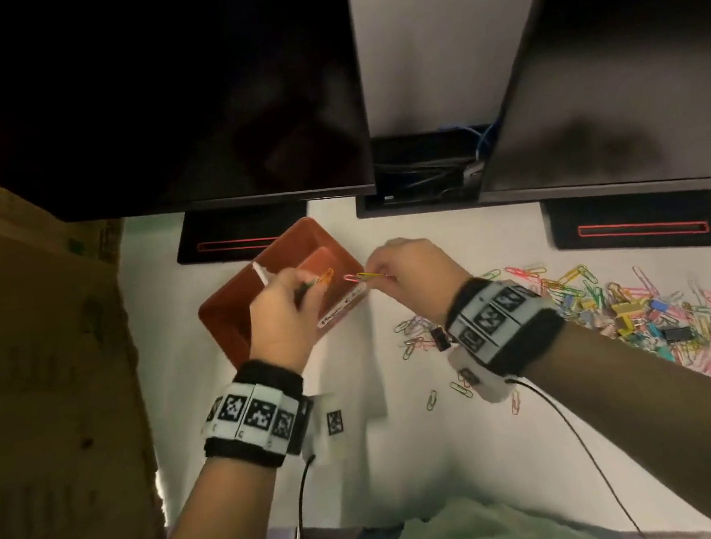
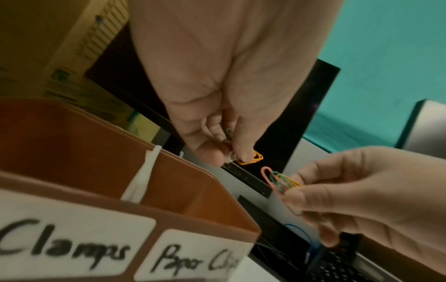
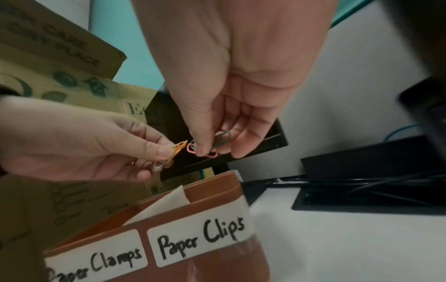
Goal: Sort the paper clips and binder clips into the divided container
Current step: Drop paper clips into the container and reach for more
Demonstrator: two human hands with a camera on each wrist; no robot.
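**Desk holdings: clips, divided container, two hands**

Surface: white tabletop (image 1: 477, 455), with two dark monitors (image 1: 147, 93) standing along its far edge and cardboard boxes (image 1: 35, 350) off its left edge.

Item 1. Divided container (image 1: 221, 315), brown, set toward the far-left part of the tabletop, turned at an angle. A white divider (image 2: 142, 181) splits it in two. The near wall carries two handwritten labels: "Paper Clamps" (image 3: 96, 261) on the left compartment, "Paper Clips" (image 3: 200, 238) on the right.

Item 2. Left hand (image 1: 284, 317), held over the container. Thumb and fingers are pressed together, pinching an orange paper clip (image 2: 252, 158) together with a white one (image 2: 230, 156).

Item 3. Right hand (image 1: 416, 275), held just beside the container's right corner. Fingertips are closed on a small bunch of paper clips (image 2: 282, 181): pink, green and yellow. The two hands' clips lie close, tips apart.

Item 4. Loose pile of clips (image 1: 641, 307), many colours, on the right part of the tabletop, paper clips mixed with binder clips. A thinner scatter (image 1: 414, 333) trails left under the right wrist, including one black binder clip (image 1: 440, 337).

Item 5. Marker-patterned wristbands (image 1: 255, 413) on both wrists, each with a black cable.
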